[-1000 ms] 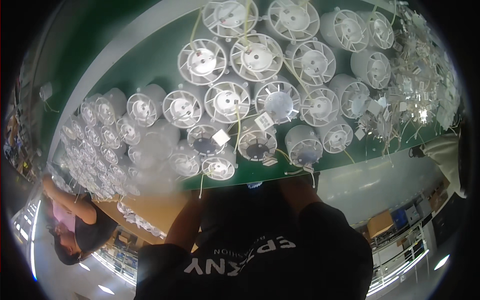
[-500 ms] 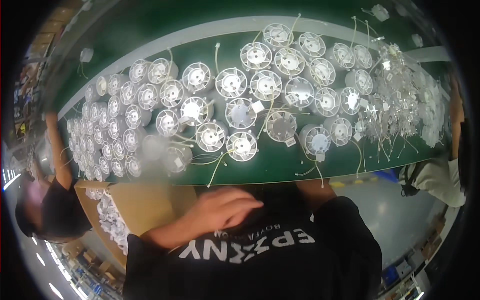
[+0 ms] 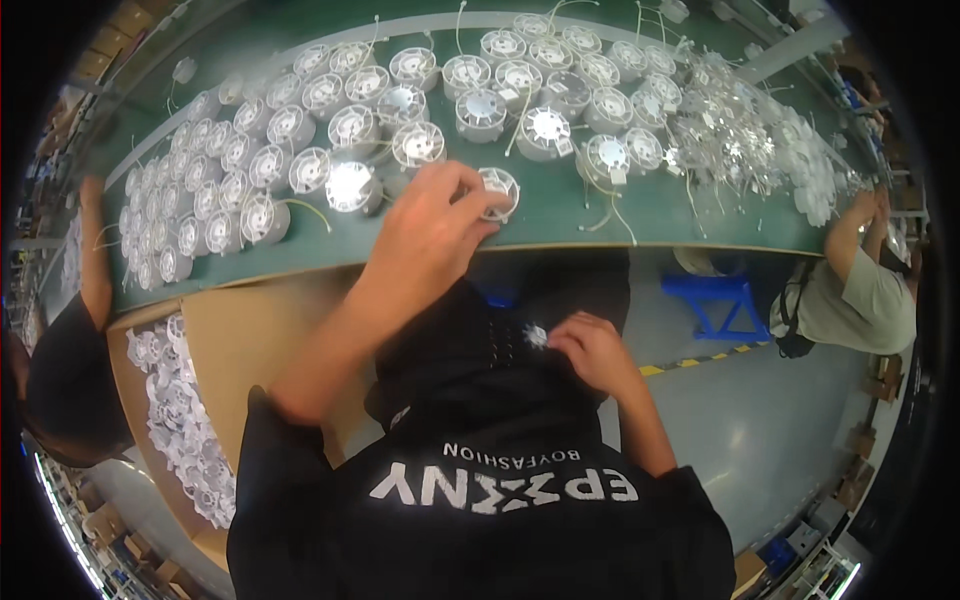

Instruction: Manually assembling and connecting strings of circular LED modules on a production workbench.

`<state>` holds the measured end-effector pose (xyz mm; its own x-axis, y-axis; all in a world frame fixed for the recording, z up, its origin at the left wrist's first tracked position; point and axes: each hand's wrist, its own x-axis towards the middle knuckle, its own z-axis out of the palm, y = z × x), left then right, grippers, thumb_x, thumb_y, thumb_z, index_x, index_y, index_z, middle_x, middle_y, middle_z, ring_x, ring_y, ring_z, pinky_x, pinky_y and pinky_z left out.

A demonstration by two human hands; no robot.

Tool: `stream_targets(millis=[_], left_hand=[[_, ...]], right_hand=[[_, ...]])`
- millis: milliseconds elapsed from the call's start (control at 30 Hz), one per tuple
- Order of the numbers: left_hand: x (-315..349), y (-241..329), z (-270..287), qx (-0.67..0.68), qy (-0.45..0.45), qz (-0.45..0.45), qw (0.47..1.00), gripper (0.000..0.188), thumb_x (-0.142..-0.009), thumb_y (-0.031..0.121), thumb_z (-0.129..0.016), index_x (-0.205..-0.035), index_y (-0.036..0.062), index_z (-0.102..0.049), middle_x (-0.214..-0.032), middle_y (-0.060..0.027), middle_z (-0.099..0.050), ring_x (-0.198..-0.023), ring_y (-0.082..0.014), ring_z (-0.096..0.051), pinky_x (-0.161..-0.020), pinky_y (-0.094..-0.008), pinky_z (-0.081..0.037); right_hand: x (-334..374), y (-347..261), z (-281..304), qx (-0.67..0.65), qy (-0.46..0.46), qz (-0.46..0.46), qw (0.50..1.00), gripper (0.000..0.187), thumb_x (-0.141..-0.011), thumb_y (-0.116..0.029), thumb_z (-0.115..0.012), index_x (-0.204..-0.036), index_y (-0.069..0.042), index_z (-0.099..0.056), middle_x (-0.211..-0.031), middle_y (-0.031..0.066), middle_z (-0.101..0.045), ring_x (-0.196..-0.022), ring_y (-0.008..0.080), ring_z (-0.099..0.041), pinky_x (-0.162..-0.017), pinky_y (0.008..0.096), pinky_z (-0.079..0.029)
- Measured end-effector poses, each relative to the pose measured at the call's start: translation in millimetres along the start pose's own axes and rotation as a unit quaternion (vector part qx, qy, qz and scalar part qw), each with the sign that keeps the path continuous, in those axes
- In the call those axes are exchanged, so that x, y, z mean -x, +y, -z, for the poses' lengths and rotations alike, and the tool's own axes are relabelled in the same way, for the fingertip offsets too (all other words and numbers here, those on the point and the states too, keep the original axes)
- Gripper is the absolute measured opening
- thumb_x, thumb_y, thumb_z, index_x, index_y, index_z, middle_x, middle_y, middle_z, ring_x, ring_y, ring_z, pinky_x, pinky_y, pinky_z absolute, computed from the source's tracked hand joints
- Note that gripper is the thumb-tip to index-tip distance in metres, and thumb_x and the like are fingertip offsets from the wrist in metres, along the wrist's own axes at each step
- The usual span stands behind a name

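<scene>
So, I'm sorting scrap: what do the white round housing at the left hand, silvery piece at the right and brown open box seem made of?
White round housing: probably satin plastic, by its moulded spokes. Silvery piece: shiny, perhaps metal; too small to tell. Brown open box: matt, plain tan, likely cardboard.

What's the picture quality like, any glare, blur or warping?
In the head view, the fisheye curves the edges of the green table and the corners go black; same view, glare whitens the metal disc left of the left hand; head view again, the shiny piece at the right hand lacks clear detail.
</scene>
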<state>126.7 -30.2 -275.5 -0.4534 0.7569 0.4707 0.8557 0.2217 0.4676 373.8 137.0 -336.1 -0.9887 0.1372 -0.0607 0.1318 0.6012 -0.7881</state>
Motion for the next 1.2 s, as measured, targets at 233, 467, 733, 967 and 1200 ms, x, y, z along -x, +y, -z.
stream_targets(millis=[233,467,733,967,1200], left_hand=[[2,34,-12,-0.002,0.090,0.042,0.995,0.037,-0.075,0.009,-0.079,-0.110,0.0124,-0.068,-0.120,-0.0064,-0.055,-0.096,-0.0255,-0.055,-0.083,-0.0352,-0.049],[7,38,-34,0.041,0.055,0.036,0.997,0.047,-0.076,0.003,-0.077,-0.120,0.0131,-0.065,-0.128,-0.0091,-0.053,-0.094,-0.0251,-0.059,-0.086,-0.0347,-0.050],[21,25,-20,0.192,0.009,0.096,0.977,0.056,-0.074,-0.001,-0.076,-0.127,0.0116,-0.061,-0.131,-0.0082,-0.057,-0.101,-0.0253,-0.062,-0.092,-0.0356,-0.050],[14,12,-18,0.226,0.027,0.108,0.968,0.070,-0.072,-0.004,-0.078,-0.138,0.0066,-0.056,-0.131,-0.0105,-0.064,-0.111,-0.0250,-0.064,-0.099,-0.0353,-0.049],[18,4,-16,0.283,-0.018,0.151,0.947,0.086,-0.070,-0.006,-0.080,-0.149,0.0016,-0.045,-0.135,-0.0171,-0.063,-0.118,-0.0264,-0.063,-0.107,-0.0357,-0.048]], right_hand=[[43,-28,15,-0.068,0.091,-0.102,0.988,0.007,-0.083,0.000,-0.066,-0.087,0.001,-0.071,-0.079,0.0079,-0.066,-0.068,0.0222,-0.056,-0.066,0.0298,-0.045],[0,-50,44,-0.023,0.202,0.066,0.977,0.009,-0.078,0.004,-0.072,-0.086,0.001,-0.072,-0.072,0.0055,-0.060,-0.063,0.0194,-0.050,-0.060,0.0291,-0.042],[-74,-52,59,0.123,0.255,0.179,0.942,0.014,-0.074,0.009,-0.073,-0.086,0.002,-0.073,-0.073,0.0051,-0.062,-0.064,0.0183,-0.051,-0.061,0.0269,-0.043],[-123,-52,61,0.129,0.183,0.276,0.934,0.016,-0.073,0.006,-0.077,-0.088,0.000,-0.074,-0.072,0.0046,-0.061,-0.063,0.0182,-0.051,-0.061,0.0265,-0.042],[-134,-58,55,0.097,0.140,0.208,0.963,0.017,-0.072,0.008,-0.077,-0.087,0.000,-0.074,-0.073,0.0048,-0.063,-0.066,0.0172,-0.052,-0.063,0.0255,-0.043]])
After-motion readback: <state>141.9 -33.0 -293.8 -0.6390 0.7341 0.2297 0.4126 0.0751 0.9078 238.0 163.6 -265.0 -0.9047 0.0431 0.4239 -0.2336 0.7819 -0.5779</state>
